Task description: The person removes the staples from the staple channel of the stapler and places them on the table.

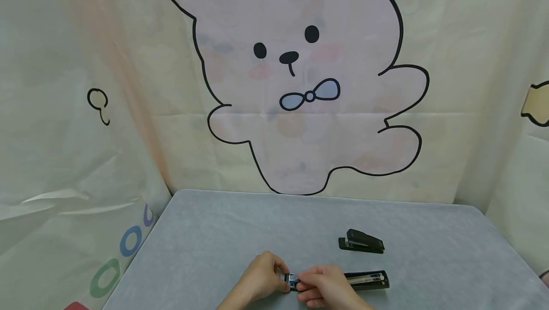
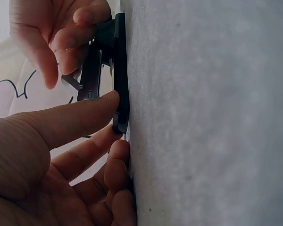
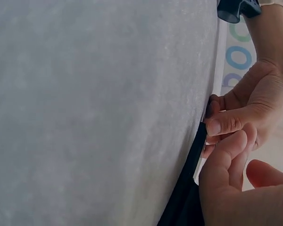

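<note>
A long black stapler (image 1: 366, 280) lies opened out on the grey cloth, with a bare metal strip showing at its right part. At its left end, my left hand (image 1: 263, 274) pinches the black base (image 2: 121, 70) between thumb and forefinger. My right hand (image 1: 323, 284) is over the stapler's middle and covers that stretch. Its bent fingers (image 2: 70, 59) are right at the metal magazine (image 2: 90, 77), with the thumb apart from them. A small shiny metal piece (image 2: 71, 82) juts up from the magazine just below those fingertips.
A smaller black stapler (image 1: 361, 242) stands behind the long one, towards the right. Pale printed curtains (image 1: 180, 157) hang round the table (image 1: 214, 234). On the left forearm sits a dark device (image 3: 231, 10).
</note>
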Demonstrator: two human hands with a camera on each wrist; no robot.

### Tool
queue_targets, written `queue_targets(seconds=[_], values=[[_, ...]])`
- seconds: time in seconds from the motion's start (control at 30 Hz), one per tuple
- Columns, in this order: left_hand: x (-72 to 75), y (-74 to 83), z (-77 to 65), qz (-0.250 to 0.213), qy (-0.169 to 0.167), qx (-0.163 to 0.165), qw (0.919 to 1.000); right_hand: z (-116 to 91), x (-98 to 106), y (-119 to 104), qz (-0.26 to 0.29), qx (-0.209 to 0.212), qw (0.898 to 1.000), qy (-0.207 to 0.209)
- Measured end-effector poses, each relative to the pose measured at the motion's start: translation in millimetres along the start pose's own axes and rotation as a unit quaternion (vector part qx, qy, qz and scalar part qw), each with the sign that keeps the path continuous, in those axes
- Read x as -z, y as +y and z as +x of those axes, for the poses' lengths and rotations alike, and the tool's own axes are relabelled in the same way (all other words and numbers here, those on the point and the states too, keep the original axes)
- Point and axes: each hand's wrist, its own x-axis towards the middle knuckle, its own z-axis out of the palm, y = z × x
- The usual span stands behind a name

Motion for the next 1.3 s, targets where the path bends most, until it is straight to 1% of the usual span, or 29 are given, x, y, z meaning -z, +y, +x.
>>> queue_targets(seconds=[0.1,0.33,0.57,0.63,0.77,0.9,1.0,1.13,1.3], values=[[0.0,0.4,-0.1,-0.003,-0.001,-0.001,1.0000,2,-1,1,-0.010,0.012,1.000,-0.003],[-0.1,1.0,0.0,0.000,0.001,0.001,1.0000,3,0,1,-0.043,0.026,0.999,0.016],[-0.8,0.7,0.2,0.010,0.010,-0.011,0.9998,-3,11,-6,-0.032,0.017,0.998,0.041],[-1.4,-0.2,-0.1,0.014,0.016,-0.018,0.9996,-7,17,-9,-0.031,0.018,0.999,0.040],[-2.1,0.2,-0.6,0.016,0.019,-0.012,0.9996,-18,29,-14,-0.043,0.027,0.998,0.039],[-2.0,2.0,0.4,0.011,0.008,0.013,0.9998,-26,45,-15,-0.043,0.029,0.998,0.031],[-1.6,2.6,1.6,0.008,0.000,0.023,0.9997,-33,58,-15,-0.034,0.039,0.998,0.020],[-0.8,3.3,2.4,0.003,-0.005,0.033,0.9995,-42,77,-18,-0.019,0.062,0.998,0.003],[-0.5,3.7,2.2,0.003,-0.006,0.035,0.9994,-52,102,-22,-0.014,0.070,0.997,-0.007]])
